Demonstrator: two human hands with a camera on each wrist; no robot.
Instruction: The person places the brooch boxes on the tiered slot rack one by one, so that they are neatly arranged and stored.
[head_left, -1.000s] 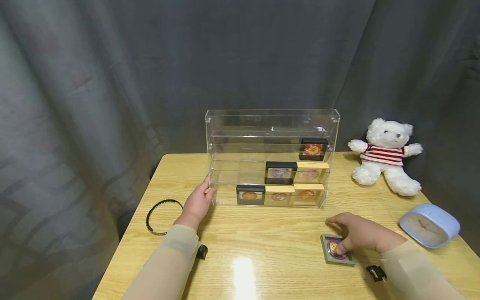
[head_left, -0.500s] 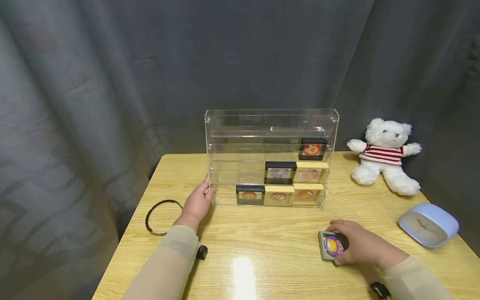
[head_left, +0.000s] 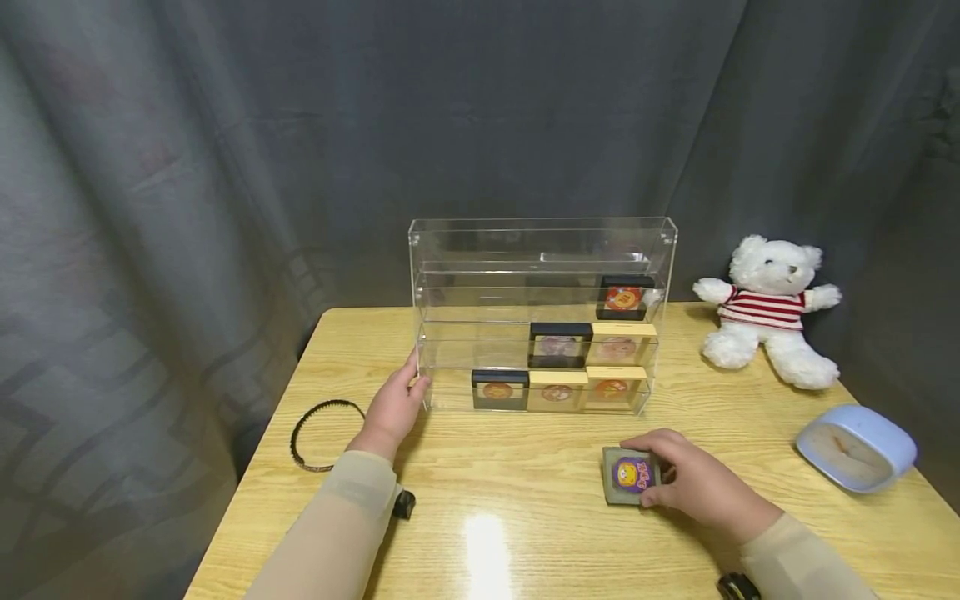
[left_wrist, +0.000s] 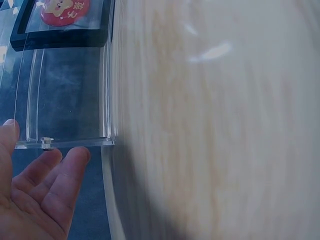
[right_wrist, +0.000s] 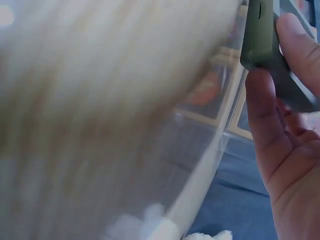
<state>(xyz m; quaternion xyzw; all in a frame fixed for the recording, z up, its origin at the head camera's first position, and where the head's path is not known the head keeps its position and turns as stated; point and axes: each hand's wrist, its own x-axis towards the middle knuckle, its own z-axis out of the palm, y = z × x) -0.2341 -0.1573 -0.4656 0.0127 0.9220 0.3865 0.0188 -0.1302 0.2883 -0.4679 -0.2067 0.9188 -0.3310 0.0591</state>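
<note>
My right hand point(head_left: 701, 483) grips the right edge of a square grey-green badge frame point(head_left: 617, 492), thumb and fingers on opposite sides. A round purple badge with a yellow cartoon animal sits in it. In the right wrist view the frame point(right_wrist: 262, 37) shows its green edge, held off the table. A clear acrylic display rack point(head_left: 480, 229) with several tiers stands before me. My left hand point(head_left: 393, 408) holds its lower left side; the left wrist view shows thumb and fingers about the clear side panel. Several black frames point(head_left: 500, 390) and cream frames point(head_left: 557, 392) stand on its lower tiers.
A black ridged headband point(head_left: 295, 437) lies left of my left hand. On the right are a white teddy bear point(head_left: 771, 325) in a striped shirt and a pale blue clock point(head_left: 858, 448). Dark curtains point(head_left: 480, 108) hang behind the wooden table point(head_left: 555, 550).
My right hand has taken hold of the grey-green badge frame, lifted it and moved it left toward the rack. My left hand has stayed at the rack's side.
</note>
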